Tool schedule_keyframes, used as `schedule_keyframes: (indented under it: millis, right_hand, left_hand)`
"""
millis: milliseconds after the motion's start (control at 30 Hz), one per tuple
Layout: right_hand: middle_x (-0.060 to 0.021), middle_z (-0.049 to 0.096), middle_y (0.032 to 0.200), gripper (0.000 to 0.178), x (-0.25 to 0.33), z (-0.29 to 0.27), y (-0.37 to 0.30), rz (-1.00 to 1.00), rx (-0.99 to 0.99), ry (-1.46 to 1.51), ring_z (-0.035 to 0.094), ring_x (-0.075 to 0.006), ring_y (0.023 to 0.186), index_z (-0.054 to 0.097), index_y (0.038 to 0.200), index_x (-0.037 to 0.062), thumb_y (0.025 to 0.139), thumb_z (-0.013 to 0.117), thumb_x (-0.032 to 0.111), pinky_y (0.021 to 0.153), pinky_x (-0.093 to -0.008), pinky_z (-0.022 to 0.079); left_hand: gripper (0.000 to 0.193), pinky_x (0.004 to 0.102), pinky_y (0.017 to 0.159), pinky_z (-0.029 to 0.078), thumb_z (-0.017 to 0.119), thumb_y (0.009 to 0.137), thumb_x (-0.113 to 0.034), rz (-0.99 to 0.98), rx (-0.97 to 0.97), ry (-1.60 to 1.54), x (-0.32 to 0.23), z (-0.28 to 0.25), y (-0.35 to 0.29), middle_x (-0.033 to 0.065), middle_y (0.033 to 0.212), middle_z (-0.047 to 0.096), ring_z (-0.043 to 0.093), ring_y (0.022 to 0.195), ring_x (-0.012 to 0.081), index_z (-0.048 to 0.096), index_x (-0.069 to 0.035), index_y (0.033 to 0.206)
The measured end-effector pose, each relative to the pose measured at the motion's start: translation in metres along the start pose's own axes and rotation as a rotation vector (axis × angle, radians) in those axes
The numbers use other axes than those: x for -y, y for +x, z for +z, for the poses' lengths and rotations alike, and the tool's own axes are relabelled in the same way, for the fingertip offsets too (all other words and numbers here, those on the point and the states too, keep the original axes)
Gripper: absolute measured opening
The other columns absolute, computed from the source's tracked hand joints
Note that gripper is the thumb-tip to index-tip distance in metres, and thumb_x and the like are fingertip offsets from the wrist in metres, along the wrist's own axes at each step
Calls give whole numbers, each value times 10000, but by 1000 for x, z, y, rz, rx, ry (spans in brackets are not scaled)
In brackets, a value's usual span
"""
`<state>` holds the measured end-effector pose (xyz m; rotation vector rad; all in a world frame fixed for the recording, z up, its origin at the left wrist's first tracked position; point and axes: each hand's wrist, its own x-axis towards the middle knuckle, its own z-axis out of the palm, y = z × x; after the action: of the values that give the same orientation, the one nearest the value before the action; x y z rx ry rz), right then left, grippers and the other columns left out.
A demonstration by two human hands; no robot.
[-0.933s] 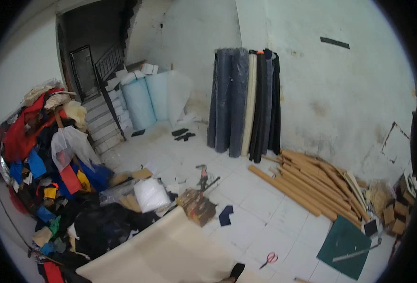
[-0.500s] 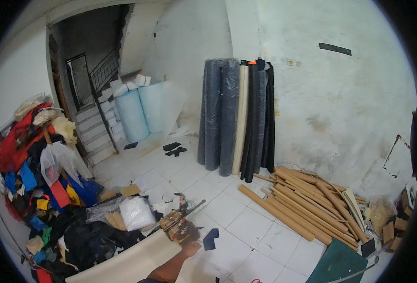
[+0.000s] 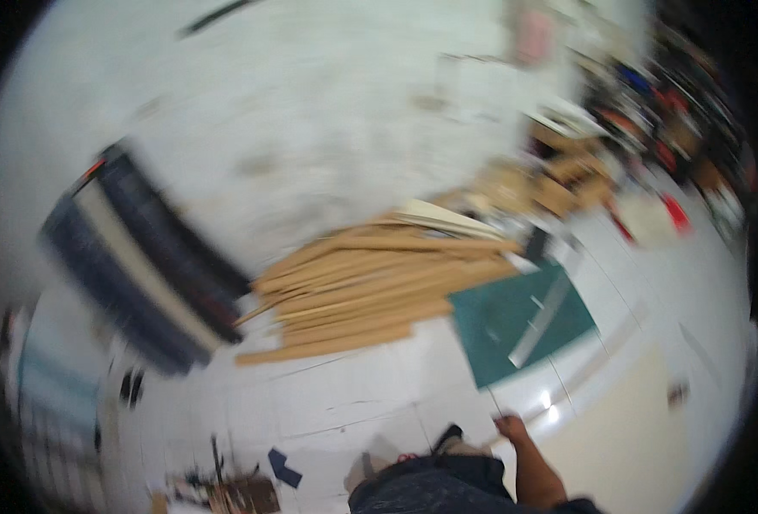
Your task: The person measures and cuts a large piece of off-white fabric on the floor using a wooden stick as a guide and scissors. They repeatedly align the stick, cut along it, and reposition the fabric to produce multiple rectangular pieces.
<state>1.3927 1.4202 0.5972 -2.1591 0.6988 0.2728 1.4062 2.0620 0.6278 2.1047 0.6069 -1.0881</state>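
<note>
My right hand (image 3: 509, 426) hangs low over the white tiled floor, to the right of my dark-clothed body. It is just below the green mat (image 3: 490, 343), apart from it as far as I can make out. Blur hides how its fingers are set, and no held thing shows. A long pale metal ruler (image 3: 537, 321) lies across the mat. Near my feet sits something small and red (image 3: 408, 457), too smeared to name. A dark blue cut piece (image 3: 284, 469) rests on the floor to the left. My left hand is out of view.
Brown cardboard tubes (image 3: 353, 291) are piled along the wall. Wrapped fabric rolls (image 3: 139, 257) stand left of them. Cardboard boxes (image 3: 572, 184) and mixed clutter fill the far right. A cream sheet (image 3: 619, 437) covers floor at the lower right. A brown block (image 3: 246, 495) lies lower left.
My view has swung right and tilted, bringing the mat, ruler and right-hand clutter in. The hand near the dark blue piece has left the view; my right hand now shows.
</note>
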Motion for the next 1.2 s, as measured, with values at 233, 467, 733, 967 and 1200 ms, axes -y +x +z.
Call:
schedule_keyframes:
  millis: [233, 467, 733, 967, 1200]
  right_hand:
    - [-169, 685, 936, 437, 68, -98, -1, 179, -179, 225, 658, -319, 873, 652, 1034, 38, 852, 614, 433, 780, -401, 517]
    - [-177, 617, 1146, 642, 80, -49, -64, 341, -223, 421, 587, -335, 1063, 609, 1162, 94, 812, 558, 630, 899, -433, 459]
    - [-154, 620, 1074, 430, 149, 9, -67, 783, -367, 397, 589, -364, 1009, 648, 1052, 155, 838, 549, 515, 852, -490, 461]
    - [-206, 638, 958, 357, 222, 57, -73, 991, -813, 972, 616, -387, 908, 612, 1036, 74, 869, 542, 382, 805, -492, 469]
    - [-225, 574, 1149, 382, 245, 65, -99, 972, -407, 1037, 551, -316, 1102, 543, 1190, 59, 889, 516, 293, 909, -449, 428]
  left_hand:
    - [179, 406, 642, 494, 639, 842, -193, 321, 34, 446, -273, -5, 57, 82, 768, 633, 603, 675, 226, 641, -20, 889]
    - [248, 292, 556, 462, 606, 841, -226, 693, 228, 702, -548, 44, 101, 74, 702, 597, 574, 624, 147, 630, 18, 805]
    - [329, 362, 779, 498, 624, 839, -315, 1054, 880, 1353, -701, 292, 77, 167, 912, 662, 630, 889, 268, 662, -46, 1025]
    - [462, 423, 881, 471, 588, 824, -435, 1041, 1462, 2474, -661, 362, 25, 215, 1068, 642, 603, 1031, 357, 657, -54, 1075]
    - [405, 386, 872, 460, 551, 844, -350, 867, 1457, 2771, -621, 395, -32, 175, 1046, 650, 610, 1010, 333, 639, -49, 1100]
